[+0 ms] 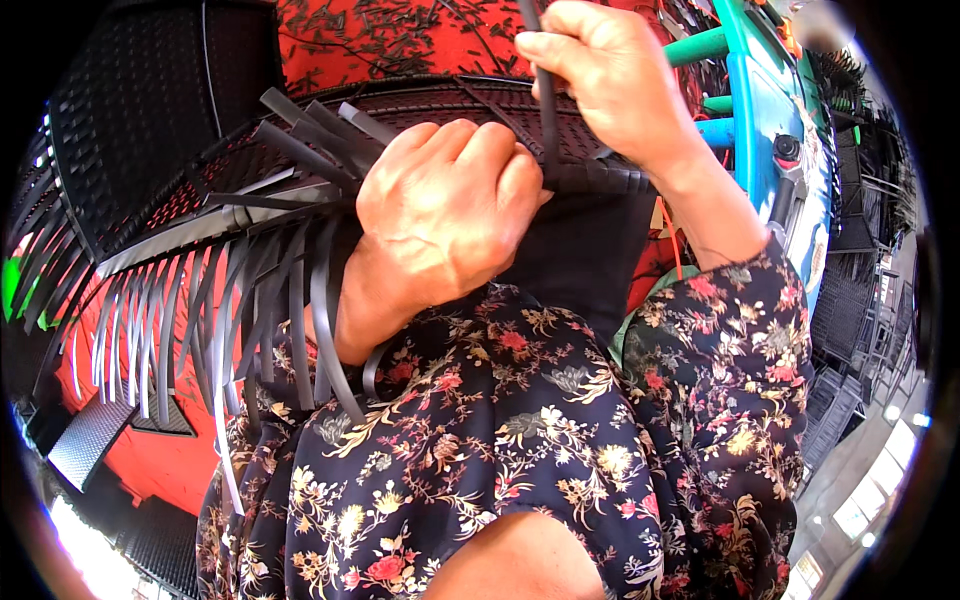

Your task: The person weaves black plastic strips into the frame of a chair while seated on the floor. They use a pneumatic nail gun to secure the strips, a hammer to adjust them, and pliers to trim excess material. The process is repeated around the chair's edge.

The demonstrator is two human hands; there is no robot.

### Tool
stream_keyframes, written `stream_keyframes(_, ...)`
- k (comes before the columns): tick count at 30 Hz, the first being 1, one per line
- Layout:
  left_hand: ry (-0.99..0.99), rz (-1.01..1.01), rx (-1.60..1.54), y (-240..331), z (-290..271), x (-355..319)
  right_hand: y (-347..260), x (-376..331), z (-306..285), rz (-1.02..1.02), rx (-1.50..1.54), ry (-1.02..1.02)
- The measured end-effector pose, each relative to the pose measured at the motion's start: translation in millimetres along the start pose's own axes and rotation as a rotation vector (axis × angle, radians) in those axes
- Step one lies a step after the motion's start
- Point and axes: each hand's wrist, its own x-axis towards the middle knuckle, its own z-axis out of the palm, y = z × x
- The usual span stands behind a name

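Observation:
My right hand (612, 85) pinches a dark flat plastic strip (549, 118) between thumb and fingers. The strip runs down to the edge of a dark woven wicker piece (430, 103) in front of me. Lower and to the left, my left hand (440, 195) is closed in a fist at that edge. Several black strip ends (315, 140) stick out from beside its knuckles, and its palm side is hidden. More loose strips (210, 300) hang in a fringe from a grey-wrapped frame edge (190, 235) left of the fist.
A dark woven panel (140, 120) rises at the left. Beyond the work lies a red surface (400, 35) scattered with short black offcuts. A blue and green frame (745, 100) stands close to my right arm, with a tool with a black knob (788, 150) on it.

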Motion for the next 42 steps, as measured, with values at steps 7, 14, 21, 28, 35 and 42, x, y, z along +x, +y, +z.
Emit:
stream_keyframes(7, -0.026, 0.021, -0.015, -3.4, 0.6, -2.9, 37.5, 10.5, 18.0, -0.003, -0.041, -0.244)
stream_keyframes(14, -0.047, 0.086, 0.053, -8.6, 0.0, -3.3, 40.3, 16.2, 22.5, 0.104, 0.060, -0.360)
stream_keyframes(21, -0.079, 0.051, -0.032, -5.7, -3.8, 2.6, 30.3, 5.9, 22.8, -0.054, 0.083, -0.226)
stream_keyframes(28, -0.137, 0.070, -0.014, -5.1, -11.0, 0.8, 46.0, -9.6, 5.6, -0.061, 0.509, -0.442)
stream_keyframes(35, -0.162, 0.051, -0.065, -5.0, -14.9, 4.1, 32.1, 7.2, -8.3, -0.884, -0.545, -0.208)
stream_keyframes(42, -0.209, 0.090, -0.019, -9.7, -20.7, 9.4, 30.7, 15.6, -8.2, -0.896, -0.511, -0.190)
